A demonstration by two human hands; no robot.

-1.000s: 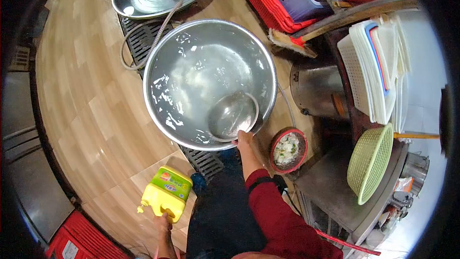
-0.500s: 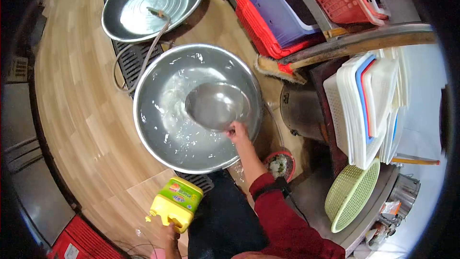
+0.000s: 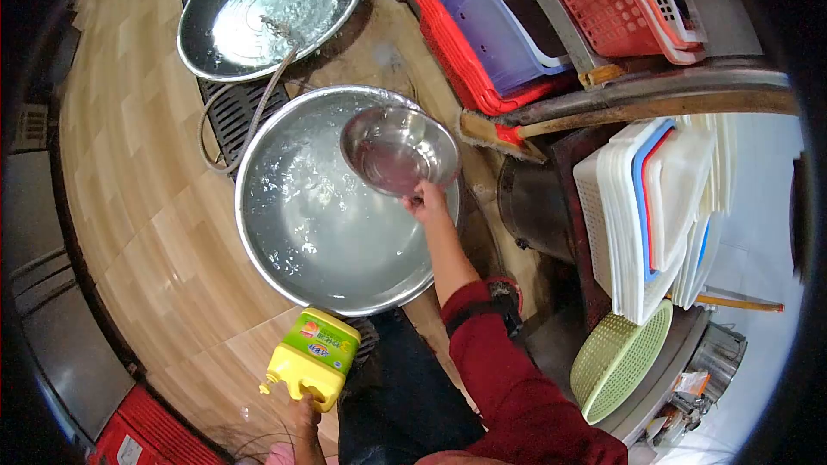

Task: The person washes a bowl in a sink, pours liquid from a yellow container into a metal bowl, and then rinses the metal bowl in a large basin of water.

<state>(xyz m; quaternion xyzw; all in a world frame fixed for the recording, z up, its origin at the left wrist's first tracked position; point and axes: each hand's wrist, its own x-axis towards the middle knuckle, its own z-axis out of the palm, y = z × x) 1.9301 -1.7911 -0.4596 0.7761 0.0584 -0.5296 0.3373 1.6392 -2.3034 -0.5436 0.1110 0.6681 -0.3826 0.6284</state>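
My right hand [image 3: 425,203] grips the near rim of a steel bowl [image 3: 401,151], which is tilted over the upper right part of a large metal basin [image 3: 250,241]. Rippled, shiny water [image 3: 345,241] fills the basin, with white flecks of light or foam on it. Down at the lower left, my left hand [image 3: 303,418] is closed round the handle of a yellow detergent jug [image 3: 312,357] with a green label. The jug is tipped on its side, its spout pointing left, just outside the basin's near rim.
A second metal basin [image 3: 185,30] with a hose [image 3: 263,99] running into it stands beyond. To the right are red and purple crates [image 3: 500,26], a wooden-handled brush [image 3: 504,133], stacked white baskets [image 3: 633,215] and a green colander [image 3: 620,370]. A floor drain grate [image 3: 241,116] lies at left.
My right hand has moved the bowl up and away, toward the basin's far right rim. Water now splashes in the far basin round the hose end. The jug has barely moved.
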